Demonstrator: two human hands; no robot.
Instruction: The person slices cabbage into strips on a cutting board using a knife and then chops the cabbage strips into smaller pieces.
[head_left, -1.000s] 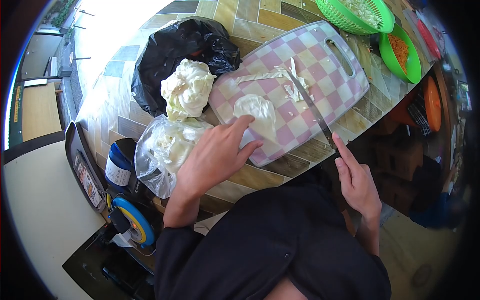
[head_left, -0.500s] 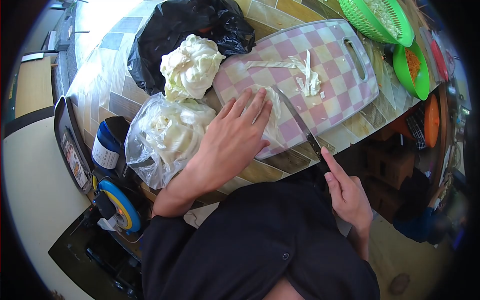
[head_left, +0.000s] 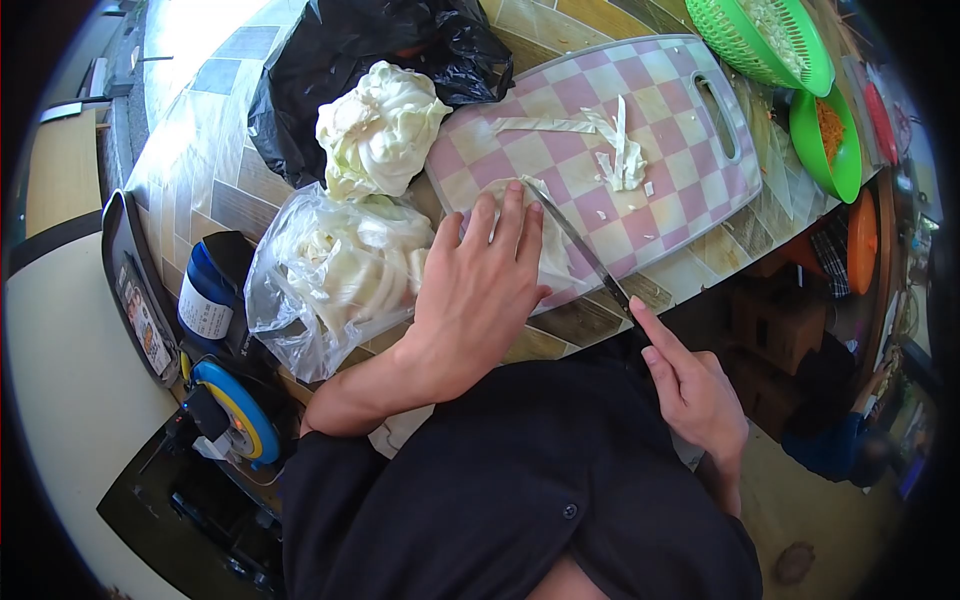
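My left hand (head_left: 480,295) lies flat with fingers stretched out, pressing pale cabbage leaves (head_left: 552,258) onto the pink-and-cream checked cutting board (head_left: 690,205). The palm and fingers hide part of the leaves. In my right hand (head_left: 695,390) is the dark handle of a kitchen knife (head_left: 585,250), the index finger stretched along it. Its blade slants up and left across the board, the tip beside my left fingertips at the leaves' edge. Cut cabbage strips (head_left: 627,160) lie farther up the board.
A cabbage head (head_left: 383,130) rests by a black plastic bag (head_left: 330,90). Below it, a clear bag (head_left: 335,265) holds more cabbage. At upper right stand a green basket (head_left: 735,45) of shredded cabbage and a green bowl (head_left: 850,165) with orange shreds.
The knife has shifted left, bringing its blade closer to my left fingers and over the leaves' edge. My left hand stays pressed on the leaves with little movement.
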